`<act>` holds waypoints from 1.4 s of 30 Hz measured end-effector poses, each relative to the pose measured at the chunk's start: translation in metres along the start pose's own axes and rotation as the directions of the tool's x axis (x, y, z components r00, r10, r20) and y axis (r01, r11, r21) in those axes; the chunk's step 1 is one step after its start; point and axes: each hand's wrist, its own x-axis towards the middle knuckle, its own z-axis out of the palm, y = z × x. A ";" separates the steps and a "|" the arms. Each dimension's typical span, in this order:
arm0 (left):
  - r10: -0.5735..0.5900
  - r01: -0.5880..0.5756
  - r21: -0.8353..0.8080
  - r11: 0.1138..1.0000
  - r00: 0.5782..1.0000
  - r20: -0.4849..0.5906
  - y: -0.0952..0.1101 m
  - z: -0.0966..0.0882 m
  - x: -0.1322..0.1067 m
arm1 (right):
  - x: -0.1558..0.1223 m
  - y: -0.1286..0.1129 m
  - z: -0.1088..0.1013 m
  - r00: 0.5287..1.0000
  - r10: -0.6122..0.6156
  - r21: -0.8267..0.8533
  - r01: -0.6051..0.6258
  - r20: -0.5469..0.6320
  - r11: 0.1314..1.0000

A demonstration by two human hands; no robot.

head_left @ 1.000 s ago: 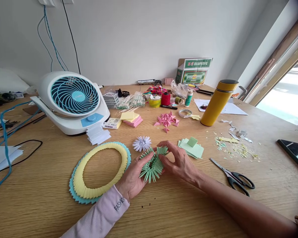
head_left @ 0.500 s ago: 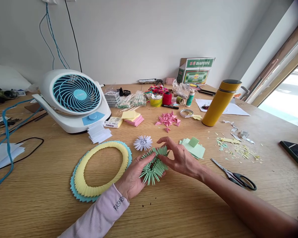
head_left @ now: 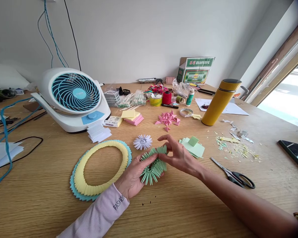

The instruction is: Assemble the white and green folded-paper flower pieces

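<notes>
Just right of the paper ring point(head_left: 79, 175), my left hand point(head_left: 132, 175) clasps the green folded-paper piece point(head_left: 159, 168), probably to steady it while my right hand point(head_left: 180, 159) pinches its pleats.

The one view looks out from the person's head, facing forward and down across the desk point(head_left: 183, 211). The left hand point(head_left: 132, 178) and right hand point(head_left: 181, 158) are near, below mid-frame; the wide view reaches beyond to the wall point(head_left: 139, 39) and, rightward, a window point(head_left: 288, 94).
</notes>
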 end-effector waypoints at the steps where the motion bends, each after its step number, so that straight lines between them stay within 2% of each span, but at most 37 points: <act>1: -0.006 0.006 0.002 1.000 1.000 0.001 0.001 0.001 -0.001 | 0.001 0.000 -0.002 1.000 0.015 0.017 -0.016 0.024 1.000; 7: -0.028 0.028 0.008 1.000 0.999 -0.044 0.005 0.006 -0.005 | 0.001 0.000 -0.010 0.995 -0.055 -0.012 0.056 0.084 0.998; 11: -0.029 0.029 -0.013 0.999 0.999 -0.012 0.006 0.007 -0.005 | 0.001 0.000 -0.014 0.989 -0.105 -0.046 0.110 0.103 0.993; 19: -0.018 0.018 -0.006 1.000 1.000 0.002 0.003 0.006 -0.004 | 0.002 -0.002 -0.020 0.982 -0.112 -0.134 0.133 0.152 0.982; 25: -0.032 0.032 -0.037 0.999 0.999 -0.005 -0.001 0.003 -0.001 | -0.003 -0.002 -0.009 0.976 -0.207 -0.265 0.218 0.069 0.939; 28: -0.034 0.035 -0.051 0.998 0.999 0.022 0.000 0.005 -0.002 | -0.005 -0.007 -0.007 0.969 -0.244 -0.269 0.247 0.046 0.931; 31: -0.048 0.050 -0.052 0.997 0.998 0.035 0.002 0.007 -0.003 | -0.004 -0.011 -0.010 0.973 -0.221 -0.260 0.231 0.068 0.938; 36: -0.055 0.054 -0.009 0.998 0.998 -0.026 0.003 0.009 -0.005 | -0.003 -0.009 -0.016 0.971 -0.204 -0.308 0.234 0.127 0.922; 42: -0.007 0.012 0.068 0.998 0.998 -0.068 0.001 0.012 -0.007 | -0.006 -0.011 -0.017 0.959 -0.209 -0.440 0.275 0.192 0.855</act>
